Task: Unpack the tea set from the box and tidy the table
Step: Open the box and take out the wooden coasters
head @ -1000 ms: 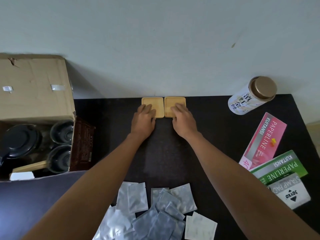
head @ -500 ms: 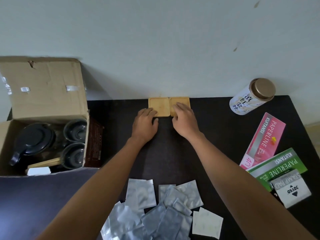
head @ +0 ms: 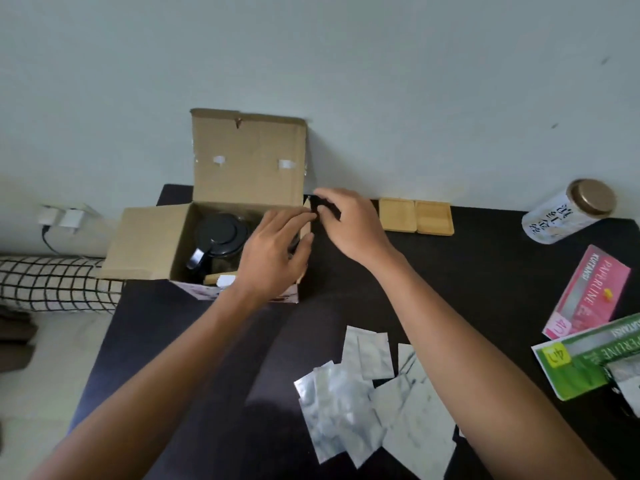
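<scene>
Both hands meet at the right-hand wall of the cardboard box (head: 152,244). The left hand (head: 273,252) hovers over the opening with fingers loosely curled; whether it grips anything I cannot tell. The right hand (head: 349,225) pinches a dark flap (head: 317,204) at the box's far right corner. Directly below and left of the left hand sits the black teapot (head: 218,239), handle toward the person. Two wooden coasters (head: 415,216) lie just right, foil sachets (head: 360,393) nearer.
</scene>
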